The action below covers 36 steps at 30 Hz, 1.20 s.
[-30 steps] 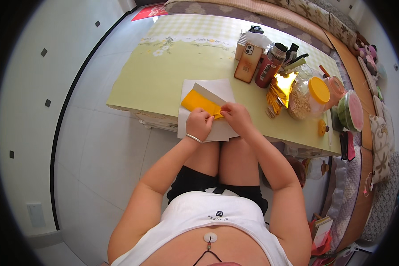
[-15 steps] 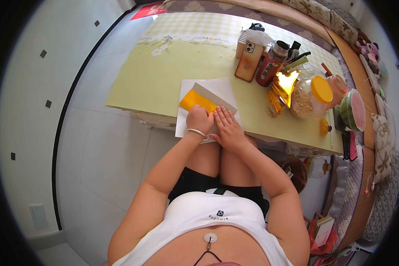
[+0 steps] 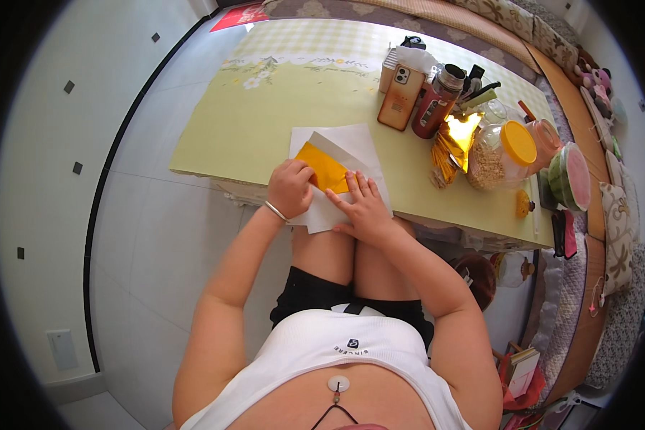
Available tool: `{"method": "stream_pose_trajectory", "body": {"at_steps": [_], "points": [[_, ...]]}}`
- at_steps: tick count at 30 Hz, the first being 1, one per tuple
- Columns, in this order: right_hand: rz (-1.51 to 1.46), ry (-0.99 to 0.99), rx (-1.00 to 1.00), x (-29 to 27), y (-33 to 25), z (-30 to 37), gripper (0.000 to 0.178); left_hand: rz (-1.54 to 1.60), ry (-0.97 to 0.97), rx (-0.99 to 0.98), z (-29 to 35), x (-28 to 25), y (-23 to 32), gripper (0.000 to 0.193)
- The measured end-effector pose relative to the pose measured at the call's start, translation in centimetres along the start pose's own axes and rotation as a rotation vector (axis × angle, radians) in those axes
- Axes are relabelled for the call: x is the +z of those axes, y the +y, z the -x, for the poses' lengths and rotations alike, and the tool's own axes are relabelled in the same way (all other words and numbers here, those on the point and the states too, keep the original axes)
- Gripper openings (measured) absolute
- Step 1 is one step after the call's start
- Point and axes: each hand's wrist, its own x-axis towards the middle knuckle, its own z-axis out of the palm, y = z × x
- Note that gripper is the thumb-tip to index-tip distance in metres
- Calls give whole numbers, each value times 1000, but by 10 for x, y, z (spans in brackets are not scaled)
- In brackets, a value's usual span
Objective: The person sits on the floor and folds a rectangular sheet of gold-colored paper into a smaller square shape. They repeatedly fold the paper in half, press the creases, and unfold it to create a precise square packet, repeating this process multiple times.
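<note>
A sheet of gold paper (image 3: 325, 169) with a pale grey-white back lies partly folded on white paper (image 3: 372, 141) at the table's near edge. My left hand (image 3: 289, 189), a silver bangle on its wrist, has its fingers curled in a pinch on the left edge of the gold paper. Stretched out with fingers apart, my right hand (image 3: 367, 209) rests flat on the right side of the folded sheet. The lower part of the white paper hangs past the table edge over my lap.
Right of the paper stand a phone (image 3: 402, 99), a red bottle (image 3: 437, 102), a shiny gold packet (image 3: 454, 141), a yellow-lidded jar (image 3: 505, 147) and a watermelon-patterned container (image 3: 569, 177). The table (image 3: 244, 129) has a pale green cover. Below its right side is a dark brown bin (image 3: 478, 279).
My left hand has moved left from the middle of the gold paper to its left edge, baring more gold. My right hand's fingers have spread apart.
</note>
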Motion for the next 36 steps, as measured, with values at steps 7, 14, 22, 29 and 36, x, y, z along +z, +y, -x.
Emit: {"method": "stream_pose_trajectory", "body": {"at_steps": [7, 14, 22, 29, 36], "points": [[-94, -89, -65, -13, 19, -2, 73, -43, -159, 389, -7, -14, -33, 43], [-75, 17, -165, -28, 61, -12, 34, -147, -171, 469, 2, -2, -10, 38], [-235, 185, 26, -10, 17, -28, 20, -285, -20, 395, 6, 22, -6, 18], [-154, 339, -118, 19, 31, -21, 23, -82, 44, 280, 16, 17, 33, 14], [-306, 375, 124, 1, -13, -19, 22, 374, 44, -143, 35, 8, -15, 10]]}}
